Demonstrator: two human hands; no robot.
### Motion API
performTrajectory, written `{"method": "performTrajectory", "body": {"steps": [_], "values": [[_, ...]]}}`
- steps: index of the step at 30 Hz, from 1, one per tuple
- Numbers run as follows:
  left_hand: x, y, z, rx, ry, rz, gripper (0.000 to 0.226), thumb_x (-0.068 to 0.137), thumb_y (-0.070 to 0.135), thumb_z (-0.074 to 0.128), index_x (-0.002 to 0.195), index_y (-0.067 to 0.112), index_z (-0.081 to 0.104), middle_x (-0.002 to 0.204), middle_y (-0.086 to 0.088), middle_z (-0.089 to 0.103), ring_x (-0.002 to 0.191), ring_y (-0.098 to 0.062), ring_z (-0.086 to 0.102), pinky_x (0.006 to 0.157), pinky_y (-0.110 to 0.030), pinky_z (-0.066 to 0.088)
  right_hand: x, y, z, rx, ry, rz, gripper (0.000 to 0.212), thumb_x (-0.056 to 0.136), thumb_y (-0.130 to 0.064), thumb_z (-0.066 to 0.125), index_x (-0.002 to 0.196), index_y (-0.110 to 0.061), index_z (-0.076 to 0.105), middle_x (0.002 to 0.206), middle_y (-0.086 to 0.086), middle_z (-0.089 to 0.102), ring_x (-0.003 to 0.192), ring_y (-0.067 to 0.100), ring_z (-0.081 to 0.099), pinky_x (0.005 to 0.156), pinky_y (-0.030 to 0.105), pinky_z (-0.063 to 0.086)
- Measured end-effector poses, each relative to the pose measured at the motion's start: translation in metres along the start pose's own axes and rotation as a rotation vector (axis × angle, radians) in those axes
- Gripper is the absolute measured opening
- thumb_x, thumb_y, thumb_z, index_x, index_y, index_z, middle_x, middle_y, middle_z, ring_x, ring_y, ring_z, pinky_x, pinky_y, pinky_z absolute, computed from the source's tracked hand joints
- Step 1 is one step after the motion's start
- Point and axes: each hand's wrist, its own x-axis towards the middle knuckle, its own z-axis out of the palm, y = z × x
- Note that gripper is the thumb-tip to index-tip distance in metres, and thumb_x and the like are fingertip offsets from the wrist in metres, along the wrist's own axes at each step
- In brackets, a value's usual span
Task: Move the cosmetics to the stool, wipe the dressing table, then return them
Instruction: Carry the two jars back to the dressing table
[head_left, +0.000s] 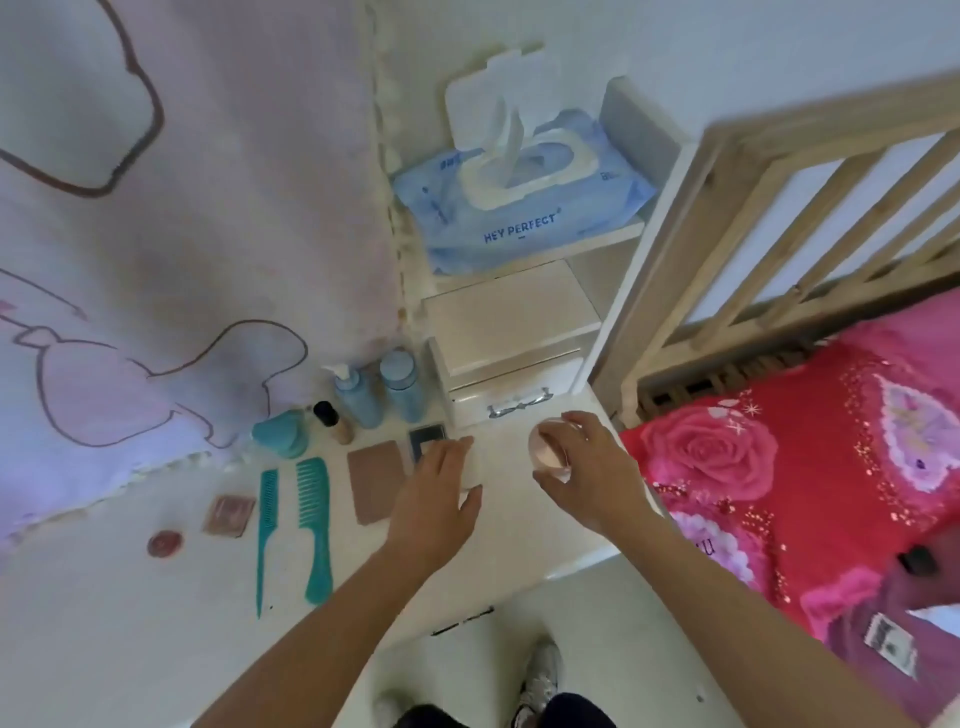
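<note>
Head camera: the right hand (589, 475) curls its fingers round a pink jar (546, 448) at the white table (514, 535)'s right end. The left hand (434, 493) lies flat, fingers straight, on a white box (470, 470).

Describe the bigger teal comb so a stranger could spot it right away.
From the blue wipes pack, drop down to the white dressing table. Two teal combs lie side by side there. Yours is the wide-toothed comb beside the brown palette, thick-handled, unlike the thin tail comb.
</note>
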Motion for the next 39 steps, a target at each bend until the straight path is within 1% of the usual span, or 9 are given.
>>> {"method": "performTrajectory", "body": {"steps": [2,6,13,18,20,25,29,33,39], "values": [[0.015,0.0,0.022,-0.054,-0.019,-0.075,0.056,0.086,0.024,0.067,0.136,0.017,0.046,0.131,-0.003,0.051,0.112,-0.026,0.055,0.086,-0.038,0.051,0.014,0.015,0.009,0.029,-0.024,0.012,0.056,0.075,-0.042,0.076,0.126,-0.031,0.055,0.135,-0.005,0.046,0.113,0.025,0.057,0.077,0.036,0.055],[0.044,-0.007,0.064,-0.095,-0.074,-0.166,0.051,0.087,0.021,0.065,0.134,0.017,0.044,0.135,-0.003,0.047,0.112,-0.027,0.055,0.084,-0.035,0.049,0.035,0.041,0.04,0.057,-0.072,0.057,0.058,0.074,-0.038,0.078,0.127,-0.03,0.055,0.137,-0.004,0.045,0.114,0.026,0.055,0.077,0.036,0.055],[0.073,-0.023,0.112,-0.062,-0.128,-0.223,0.047,0.09,0.014,0.062,0.132,0.013,0.042,0.137,-0.007,0.048,0.114,-0.031,0.053,0.091,-0.036,0.046,0.05,0.06,0.09,0.09,-0.1,0.045,0.058,0.077,-0.033,0.079,0.128,-0.024,0.052,0.142,0.003,0.043,0.114,0.029,0.055,0.074,0.038,0.056],[0.069,-0.02,0.101,0.072,-0.215,-0.148,0.048,0.09,0.017,0.061,0.134,0.011,0.043,0.156,-0.008,0.03,0.136,-0.031,0.036,0.104,-0.041,0.041,0.043,0.058,0.085,0.062,-0.107,-0.008,0.058,0.079,-0.033,0.077,0.13,-0.018,0.054,0.147,0.013,0.041,0.12,0.034,0.053,0.078,0.041,0.057],[0.064,-0.019,0.079,0.137,-0.206,-0.124,0.046,0.09,0.023,0.061,0.133,0.012,0.047,0.155,-0.006,0.033,0.137,-0.029,0.037,0.104,-0.043,0.042,0.043,0.049,0.069,0.053,-0.068,-0.038,0.05,0.082,-0.034,0.074,0.126,-0.016,0.058,0.144,0.015,0.046,0.12,0.035,0.055,0.079,0.041,0.057],[0.052,-0.021,-0.004,0.228,0.037,-0.139,0.033,0.096,0.029,0.053,0.124,0.012,0.057,0.144,-0.009,0.048,0.129,-0.031,0.047,0.103,-0.047,0.042,0.064,-0.002,0.022,0.067,0.091,-0.227,0.02,0.093,-0.025,0.063,0.109,-0.014,0.069,0.113,0.005,0.067,0.1,0.026,0.065,0.075,0.036,0.057],[0.013,-0.032,-0.079,0.334,0.35,-0.244,0.047,0.098,0.036,0.038,0.135,0.011,0.053,0.151,-0.012,0.041,0.139,-0.033,0.038,0.111,-0.052,0.031,0.085,-0.079,0.013,0.154,0.189,-0.514,0.021,0.096,-0.024,0.054,0.097,-0.011,0.07,0.101,0.005,0.068,0.094,0.025,0.063,0.079,0.038,0.054],[-0.072,-0.05,-0.144,0.478,0.588,-0.488,0.06,0.099,0.041,0.036,0.15,0.008,0.032,0.159,-0.014,0.024,0.148,-0.031,0.018,0.115,-0.054,0.021,0.089,-0.178,0.029,0.255,0.173,-0.797,0.02,0.096,-0.02,0.057,0.101,-0.007,0.071,0.114,0.014,0.066,0.103,0.034,0.063,0.084,0.044,0.053],[-0.241,-0.061,-0.215,0.658,0.733,-0.95,0.064,0.1,0.047,0.029,0.152,0.01,0.023,0.161,-0.014,0.013,0.149,-0.033,0.009,0.117,-0.056,0.011,0.02,-0.321,0.056,0.365,-0.008,-1.118,0.033,0.099,-0.028,0.056,0.128,-0.012,0.062,0.146,0.011,0.049,0.135,0.031,0.046,0.105,0.043,0.042]]}}
